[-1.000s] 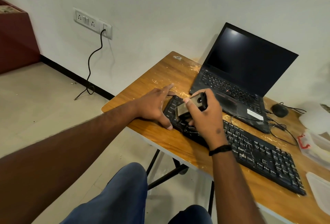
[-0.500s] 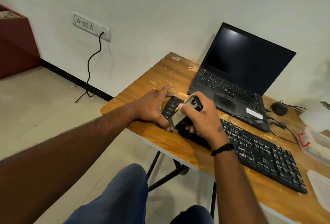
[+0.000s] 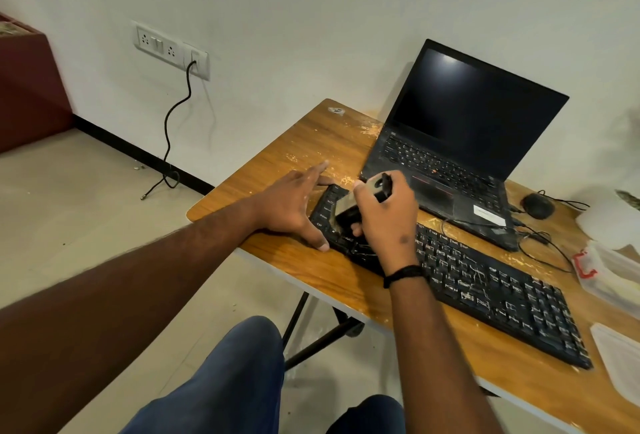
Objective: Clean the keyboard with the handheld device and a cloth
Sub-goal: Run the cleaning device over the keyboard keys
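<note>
At the left end of the long black keyboard (image 3: pixel 478 281) on the wooden table (image 3: pixel 301 142), our left hand (image 3: pixel 294 206) presses flat, fingers spread, while our right hand (image 3: pixel 384 215) (wrist raised) grips the small grey-and-black handheld device (image 3: pixel 349 206) over the keys.

The keyboard (image 3: pixel 478 281) lay on the table (image 3: pixel 298 153) before the laptop (image 3: pixel 450 156), the mouse (image 3: pixel 538 205) to the laptop's right. My left hand (image 3: pixel 294 206) rested at the keyboard's left end; my right hand (image 3: pixel 388 219) held the device (image 3: pixel 360 206) over it.
</note>
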